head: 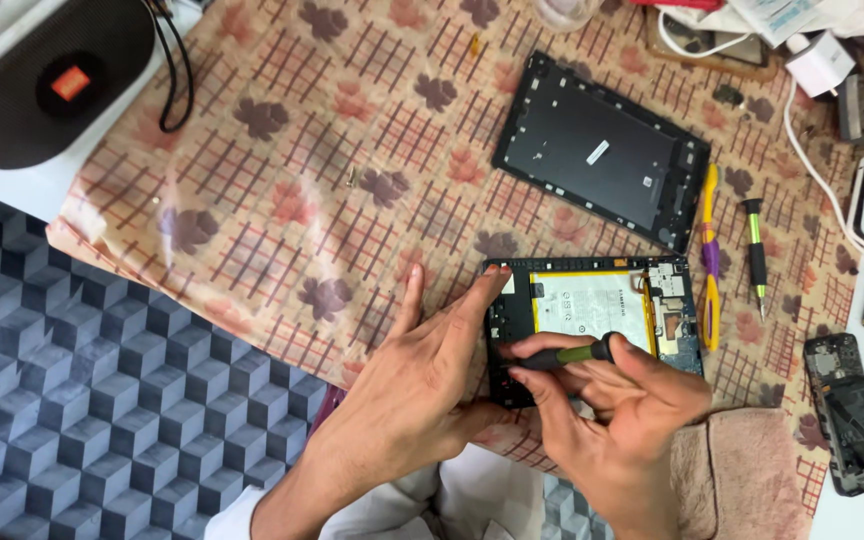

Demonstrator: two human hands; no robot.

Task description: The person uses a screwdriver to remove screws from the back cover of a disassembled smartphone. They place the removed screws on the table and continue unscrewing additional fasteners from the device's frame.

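1. Hands are seen at the near edge of the surface [282, 150], which is covered by a checked cloth with a leaf print.
2. An opened tablet [592, 310], its pale battery exposed, is laid near that near edge, its long axis running left to right along it.
3. The left hand [412, 390] is laid flat at the tablet's left end; its fingers [472, 300] are spread, and the forefinger tip is pressed on the tablet's far-left corner.
4. The right hand [622, 400] is placed over the tablet's near-left part; its fingers are pinched around a small screwdriver [562, 355] with a black and green handle.
5. The screwdriver is held nearly level, with its tip pointed left toward the tablet's left end, where the tip is hidden behind the fingertips.
6. That left end lies directly beneath and just left of the right hand, which is the nearer of the two to the tool's working point.
7. A detached dark back cover [602, 150] is set farther off, tilted, well apart from both hands.
8. A yellow and purple pry tool [712, 260] and a second screwdriver [755, 255] are laid just right of the tablet.
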